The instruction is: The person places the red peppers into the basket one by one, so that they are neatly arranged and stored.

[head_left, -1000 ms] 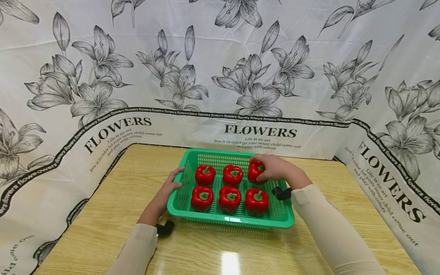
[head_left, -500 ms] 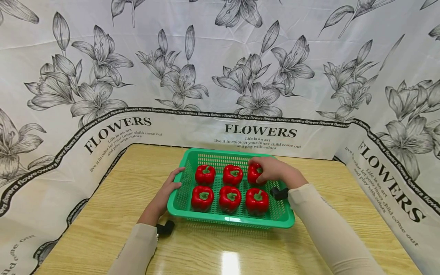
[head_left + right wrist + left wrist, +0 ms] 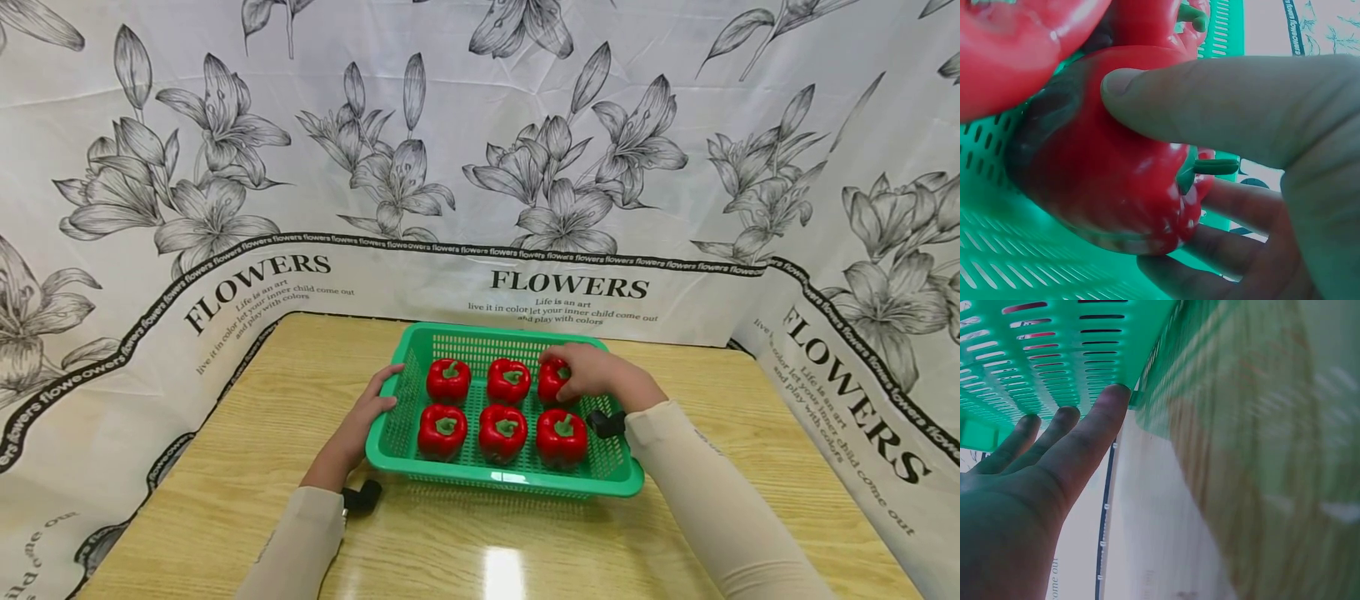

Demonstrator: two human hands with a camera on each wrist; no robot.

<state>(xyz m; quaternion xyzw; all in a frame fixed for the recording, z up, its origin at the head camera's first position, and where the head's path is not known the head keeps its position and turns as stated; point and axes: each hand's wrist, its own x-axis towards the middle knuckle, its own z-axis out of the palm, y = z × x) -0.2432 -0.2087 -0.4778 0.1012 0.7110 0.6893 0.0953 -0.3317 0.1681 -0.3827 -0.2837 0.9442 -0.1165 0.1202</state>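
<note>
In the head view, red bell peppers stand in two rows in a green plastic basket (image 3: 517, 481). My right hand (image 3: 596, 371) grips the back-right bell pepper (image 3: 551, 380), largely covering it. The right wrist view shows the thumb on one side of this pepper (image 3: 1129, 169) and fingers against the other, its green stem between them. My left hand (image 3: 358, 425) holds the basket's left side, thumb at the rim. In the left wrist view, its extended fingers (image 3: 1088, 440) touch the slotted outer wall (image 3: 1060, 362).
Beside the held pepper are the back-middle pepper (image 3: 508, 382) and the front-right pepper (image 3: 561, 439). The basket sits on a wooden table (image 3: 420, 550). A flower-printed cloth (image 3: 420, 279) hangs behind the table and along both sides.
My right hand has shifted slightly left with the back-right bell pepper, bringing it closer to the back-middle one. The left hand and the basket stay in place.
</note>
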